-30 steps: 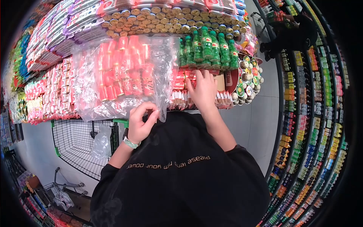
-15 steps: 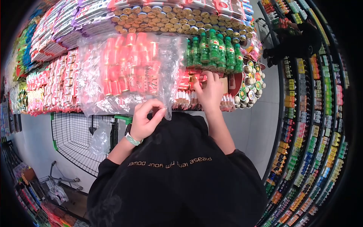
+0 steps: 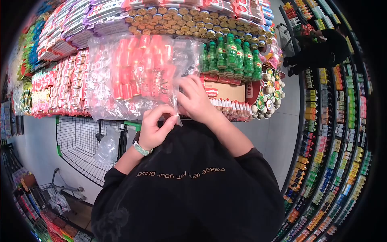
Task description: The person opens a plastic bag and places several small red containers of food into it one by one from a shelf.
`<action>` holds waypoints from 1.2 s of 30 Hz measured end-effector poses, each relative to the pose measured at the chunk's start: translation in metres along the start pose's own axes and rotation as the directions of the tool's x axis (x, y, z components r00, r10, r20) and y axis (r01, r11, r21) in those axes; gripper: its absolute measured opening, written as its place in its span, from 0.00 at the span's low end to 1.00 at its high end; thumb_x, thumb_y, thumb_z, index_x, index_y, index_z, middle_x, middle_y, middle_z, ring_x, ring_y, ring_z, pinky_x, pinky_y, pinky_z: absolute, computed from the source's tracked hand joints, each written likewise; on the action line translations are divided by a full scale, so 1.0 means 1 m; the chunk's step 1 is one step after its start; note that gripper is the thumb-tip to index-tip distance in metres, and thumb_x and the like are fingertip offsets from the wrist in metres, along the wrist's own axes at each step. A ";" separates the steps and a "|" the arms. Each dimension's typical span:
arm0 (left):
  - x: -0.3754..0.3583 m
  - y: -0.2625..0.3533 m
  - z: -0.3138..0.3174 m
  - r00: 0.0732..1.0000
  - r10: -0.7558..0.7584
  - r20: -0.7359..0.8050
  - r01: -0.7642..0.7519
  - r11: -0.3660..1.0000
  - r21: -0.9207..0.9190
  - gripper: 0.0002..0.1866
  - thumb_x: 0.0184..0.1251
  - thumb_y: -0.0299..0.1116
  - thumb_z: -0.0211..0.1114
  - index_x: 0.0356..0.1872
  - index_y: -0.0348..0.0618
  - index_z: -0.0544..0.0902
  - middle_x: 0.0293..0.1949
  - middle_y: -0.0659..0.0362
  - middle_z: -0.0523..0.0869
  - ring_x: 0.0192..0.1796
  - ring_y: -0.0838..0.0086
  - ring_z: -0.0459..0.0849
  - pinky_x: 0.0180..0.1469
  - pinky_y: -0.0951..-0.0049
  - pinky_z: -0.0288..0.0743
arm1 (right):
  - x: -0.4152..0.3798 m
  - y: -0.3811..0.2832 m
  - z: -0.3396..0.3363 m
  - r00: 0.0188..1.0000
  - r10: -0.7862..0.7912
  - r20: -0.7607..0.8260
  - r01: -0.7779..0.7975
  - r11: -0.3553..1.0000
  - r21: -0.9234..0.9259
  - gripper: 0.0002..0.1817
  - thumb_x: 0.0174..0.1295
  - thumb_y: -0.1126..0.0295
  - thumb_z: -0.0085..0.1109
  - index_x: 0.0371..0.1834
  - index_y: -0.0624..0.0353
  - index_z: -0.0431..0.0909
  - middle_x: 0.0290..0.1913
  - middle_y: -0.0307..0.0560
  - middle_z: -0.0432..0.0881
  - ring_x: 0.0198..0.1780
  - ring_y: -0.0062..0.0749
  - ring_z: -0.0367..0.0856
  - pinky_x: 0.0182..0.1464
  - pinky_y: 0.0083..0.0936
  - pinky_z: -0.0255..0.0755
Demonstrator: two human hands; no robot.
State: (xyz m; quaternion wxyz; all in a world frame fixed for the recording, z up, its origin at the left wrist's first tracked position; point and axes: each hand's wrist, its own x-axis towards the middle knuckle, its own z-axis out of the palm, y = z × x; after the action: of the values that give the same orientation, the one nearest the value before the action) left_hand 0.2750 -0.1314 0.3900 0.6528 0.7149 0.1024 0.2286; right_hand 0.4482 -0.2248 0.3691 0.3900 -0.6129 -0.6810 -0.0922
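The right hand (image 3: 196, 99) had come off the shelf, where a second earlier it was picking among the small red packets beside the brown carton (image 3: 225, 91), and it had swung left to the mouth of the clear plastic bag (image 3: 133, 76). Its fingers were curled as if around something small, though whether a packet sat inside them could not be told from this view. That shift suggested the picking had given way to loading the bag. The left hand (image 3: 155, 128) had barely budged: it pinched the bag's lower right corner between thumb and fingertips, keeping it up in front of the display. The bag hung above and left of that hand, already bulging with red bottles, its open edge touching the right hand. Green bottles (image 3: 230, 52) stood just beyond, and the wire shopping cart (image 3: 78, 145) waited below left.
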 end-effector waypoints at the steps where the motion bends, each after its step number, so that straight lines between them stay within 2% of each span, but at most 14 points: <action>1: 0.000 0.001 0.000 1.000 0.001 -0.006 -0.001 1.000 0.005 0.02 0.68 0.20 0.64 0.36 0.35 0.80 0.26 0.59 0.83 0.25 0.78 0.82 0.29 0.77 0.73 | 0.007 0.003 0.002 0.999 -0.038 0.008 0.038 0.999 -0.019 0.23 0.42 0.71 0.68 0.45 0.63 0.79 0.56 0.54 0.78 0.56 0.50 0.78 0.60 0.52 0.68; 3: -0.001 -0.001 0.000 1.000 0.001 -0.022 -0.001 1.000 -0.009 0.02 0.68 0.20 0.64 0.37 0.35 0.80 0.26 0.59 0.83 0.25 0.78 0.83 0.29 0.78 0.74 | 0.020 0.009 0.008 0.993 -0.112 0.029 0.113 0.992 -0.053 0.22 0.43 0.69 0.68 0.44 0.61 0.80 0.54 0.50 0.79 0.58 0.48 0.77 0.64 0.51 0.67; 4: -0.002 -0.002 0.000 1.000 -0.001 -0.030 0.001 1.000 -0.018 0.02 0.68 0.21 0.64 0.37 0.35 0.80 0.26 0.60 0.83 0.25 0.78 0.83 0.29 0.78 0.75 | 0.024 0.013 0.013 0.990 -0.134 0.041 0.135 0.990 -0.029 0.21 0.45 0.68 0.65 0.45 0.60 0.82 0.58 0.52 0.80 0.61 0.49 0.77 0.66 0.56 0.65; 7: -0.003 -0.004 0.002 0.999 -0.015 -0.044 0.014 1.000 -0.027 0.01 0.69 0.21 0.64 0.37 0.35 0.79 0.26 0.60 0.84 0.25 0.78 0.84 0.30 0.78 0.75 | 0.035 0.018 0.020 0.971 -0.219 0.098 0.232 0.962 -0.141 0.21 0.47 0.65 0.66 0.48 0.53 0.84 0.57 0.46 0.81 0.62 0.47 0.77 0.68 0.56 0.62; 10: -0.005 -0.006 0.003 0.999 -0.024 -0.049 0.022 0.999 -0.041 0.01 0.69 0.21 0.63 0.37 0.35 0.79 0.27 0.59 0.84 0.25 0.78 0.84 0.30 0.78 0.75 | 0.046 0.014 0.026 0.977 -0.195 0.091 0.206 0.970 -0.129 0.22 0.49 0.62 0.66 0.51 0.46 0.85 0.57 0.41 0.82 0.62 0.44 0.77 0.70 0.54 0.60; 13: -0.006 -0.006 0.003 0.998 -0.028 -0.061 0.025 0.998 -0.050 0.02 0.69 0.21 0.63 0.37 0.35 0.79 0.27 0.59 0.85 0.25 0.78 0.84 0.30 0.78 0.75 | 0.055 0.016 0.041 0.980 -0.187 0.063 0.187 0.982 0.001 0.19 0.51 0.60 0.67 0.48 0.47 0.85 0.55 0.40 0.82 0.62 0.42 0.77 0.70 0.54 0.61; 16: -0.005 -0.002 0.004 0.997 -0.033 -0.071 0.030 0.998 -0.049 0.02 0.69 0.21 0.64 0.38 0.35 0.79 0.27 0.59 0.85 0.26 0.78 0.84 0.31 0.78 0.75 | 0.072 0.010 0.050 0.969 0.085 0.233 -0.156 0.940 0.304 0.19 0.51 0.58 0.68 0.47 0.46 0.85 0.53 0.39 0.82 0.61 0.42 0.77 0.71 0.55 0.60; 19: -0.005 -0.001 0.004 0.998 -0.021 -0.067 0.017 0.999 -0.051 0.02 0.69 0.21 0.64 0.38 0.36 0.79 0.27 0.59 0.85 0.26 0.79 0.84 0.31 0.78 0.75 | 0.075 0.019 0.076 0.968 -0.247 0.045 0.251 0.963 -0.099 0.19 0.50 0.57 0.69 0.47 0.46 0.84 0.51 0.38 0.82 0.60 0.42 0.78 0.72 0.58 0.60; 22: -0.003 0.000 0.008 0.998 -0.027 -0.061 0.022 0.995 -0.096 0.02 0.69 0.21 0.64 0.38 0.36 0.79 0.27 0.59 0.85 0.26 0.79 0.84 0.31 0.78 0.75 | 0.079 0.011 0.067 0.971 -0.234 0.041 0.236 0.929 -0.284 0.22 0.48 0.57 0.69 0.50 0.45 0.84 0.53 0.38 0.82 0.62 0.41 0.76 0.72 0.64 0.56; 25: -0.004 -0.004 0.008 0.999 -0.019 -0.044 0.015 0.997 -0.078 0.01 0.69 0.21 0.64 0.38 0.35 0.80 0.28 0.59 0.85 0.26 0.79 0.84 0.31 0.78 0.75 | 0.082 0.010 0.069 0.980 -0.198 0.032 0.200 0.954 -0.224 0.20 0.48 0.60 0.64 0.47 0.46 0.84 0.56 0.37 0.82 0.64 0.40 0.77 0.73 0.71 0.55; 28: -0.004 -0.004 0.007 1.000 -0.015 -0.028 0.013 0.998 -0.060 0.01 0.69 0.21 0.64 0.37 0.35 0.80 0.28 0.59 0.84 0.26 0.79 0.84 0.31 0.78 0.75 | 0.082 0.011 0.073 0.985 -0.138 0.106 0.159 0.961 -0.224 0.23 0.47 0.59 0.63 0.50 0.46 0.84 0.60 0.38 0.81 0.67 0.43 0.75 0.73 0.74 0.53; 31: -0.005 -0.006 0.006 1.000 -0.017 -0.024 0.016 0.999 -0.036 0.01 0.69 0.21 0.64 0.37 0.36 0.80 0.28 0.60 0.84 0.26 0.79 0.83 0.31 0.78 0.75 | 0.079 0.015 0.065 0.970 -0.230 0.075 0.241 0.937 -0.253 0.24 0.50 0.59 0.61 0.53 0.46 0.84 0.62 0.42 0.80 0.70 0.46 0.73 0.74 0.74 0.51; 34: -0.004 -0.006 0.007 0.999 -0.020 -0.026 0.018 0.999 -0.040 0.01 0.69 0.20 0.64 0.37 0.36 0.79 0.27 0.60 0.83 0.26 0.79 0.83 0.31 0.78 0.74 | 0.068 0.011 0.056 0.971 -0.183 0.157 0.221 0.933 -0.283 0.24 0.51 0.60 0.60 0.54 0.47 0.84 0.63 0.48 0.80 0.71 0.47 0.72 0.75 0.72 0.50; 36: -0.004 -0.007 0.007 0.999 -0.026 -0.022 0.025 0.999 -0.041 0.01 0.69 0.21 0.63 0.37 0.36 0.79 0.27 0.60 0.82 0.26 0.79 0.83 0.31 0.78 0.74 | 0.060 0.005 0.037 0.970 -0.143 0.198 0.185 0.959 -0.212 0.24 0.51 0.62 0.61 0.54 0.52 0.83 0.63 0.52 0.80 0.71 0.49 0.72 0.77 0.66 0.52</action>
State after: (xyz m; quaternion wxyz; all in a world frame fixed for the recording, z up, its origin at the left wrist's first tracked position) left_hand 0.2755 -0.1383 0.3824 0.6689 0.6974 0.1142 0.2303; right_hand 0.4409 -0.1555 0.3808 0.2441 -0.6007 -0.7471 -0.1463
